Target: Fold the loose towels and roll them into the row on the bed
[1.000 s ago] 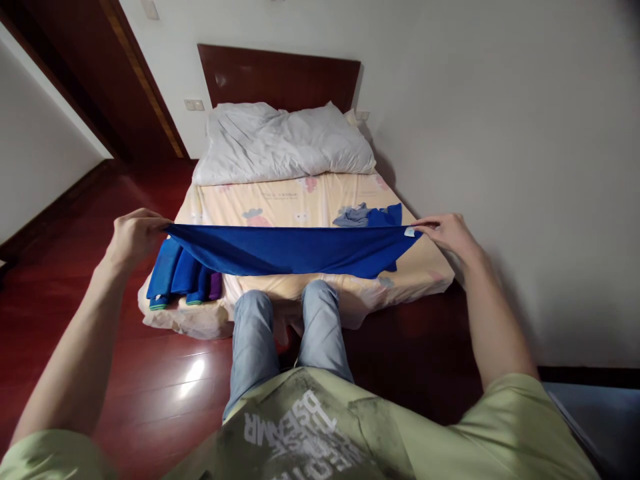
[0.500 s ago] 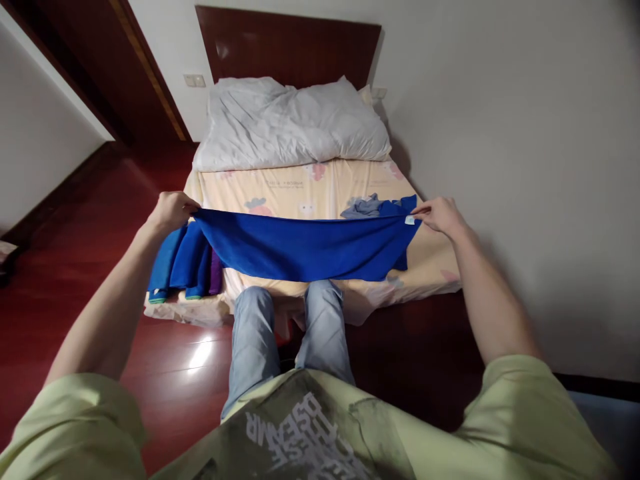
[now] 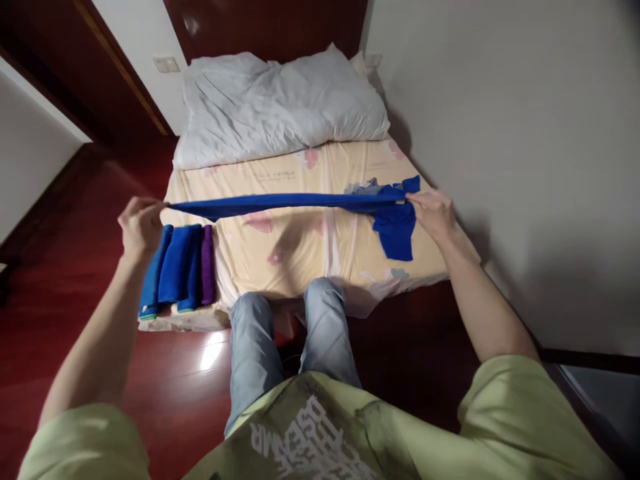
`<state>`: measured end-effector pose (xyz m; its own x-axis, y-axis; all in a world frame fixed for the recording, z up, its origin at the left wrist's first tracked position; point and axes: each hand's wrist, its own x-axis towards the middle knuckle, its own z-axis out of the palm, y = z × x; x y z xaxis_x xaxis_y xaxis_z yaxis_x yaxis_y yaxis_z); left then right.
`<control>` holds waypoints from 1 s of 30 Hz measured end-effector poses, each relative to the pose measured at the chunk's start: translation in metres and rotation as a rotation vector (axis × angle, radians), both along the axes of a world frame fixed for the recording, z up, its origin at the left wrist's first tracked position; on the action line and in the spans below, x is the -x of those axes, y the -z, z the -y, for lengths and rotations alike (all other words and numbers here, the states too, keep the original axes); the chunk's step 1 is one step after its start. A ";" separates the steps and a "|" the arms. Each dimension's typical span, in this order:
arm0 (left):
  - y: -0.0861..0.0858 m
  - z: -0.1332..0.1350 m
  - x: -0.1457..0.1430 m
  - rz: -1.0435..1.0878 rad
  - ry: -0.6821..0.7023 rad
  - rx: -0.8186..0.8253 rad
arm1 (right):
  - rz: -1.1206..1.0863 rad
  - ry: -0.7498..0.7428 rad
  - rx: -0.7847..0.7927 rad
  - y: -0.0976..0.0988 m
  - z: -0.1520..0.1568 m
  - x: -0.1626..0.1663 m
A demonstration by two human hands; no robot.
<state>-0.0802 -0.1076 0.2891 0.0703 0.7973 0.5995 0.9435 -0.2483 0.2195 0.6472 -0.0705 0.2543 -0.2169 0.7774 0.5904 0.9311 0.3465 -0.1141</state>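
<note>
A blue towel (image 3: 280, 202) is stretched out above the bed, seen as a narrow band. My left hand (image 3: 141, 225) pinches one end of it. At the other end, near a small white label, the fingers of my right hand (image 3: 434, 213) are closed on the towel. Below my left hand, folded or rolled towels lie side by side: a lighter blue one (image 3: 154, 277), a deep blue one (image 3: 176, 267) and a purple one (image 3: 207, 267). Under the right end, a crumpled blue cloth (image 3: 397, 233) and a grey cloth (image 3: 363, 187) rest on the bed, partly hidden.
The bed (image 3: 280, 267) has a pale yellow printed sheet. A white quilt or pillow (image 3: 285, 107) lies against the dark headboard (image 3: 270, 27). A wall (image 3: 525, 167) stands close on the right. Dark red floor (image 3: 180, 380) surrounds my legs in jeans (image 3: 257, 340).
The towel was hanging down as a broad sheet; now it is swung up into a thin, taut band. My left hand has moved left, and my view has tilted down slightly.
</note>
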 end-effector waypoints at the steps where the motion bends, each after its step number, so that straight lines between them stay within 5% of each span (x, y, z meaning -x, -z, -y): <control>1: 0.019 0.011 0.001 -0.013 -0.001 0.045 | -0.007 -0.010 0.016 0.020 0.007 -0.001; 8: 0.154 0.064 -0.007 -0.186 0.081 0.531 | -0.015 0.070 0.363 0.164 0.061 0.008; 13: 0.200 0.083 -0.032 -0.301 0.072 0.815 | -0.058 0.215 0.585 0.227 0.091 0.024; 19: 0.212 0.098 -0.037 -0.411 0.066 0.910 | -0.031 0.225 0.640 0.250 0.107 0.019; 26: 0.213 0.093 -0.047 -0.439 -0.085 0.914 | -0.005 0.310 0.677 0.241 0.108 0.017; 30: 0.213 0.088 -0.055 -0.527 -0.034 0.976 | 0.034 0.333 0.760 0.231 0.107 0.025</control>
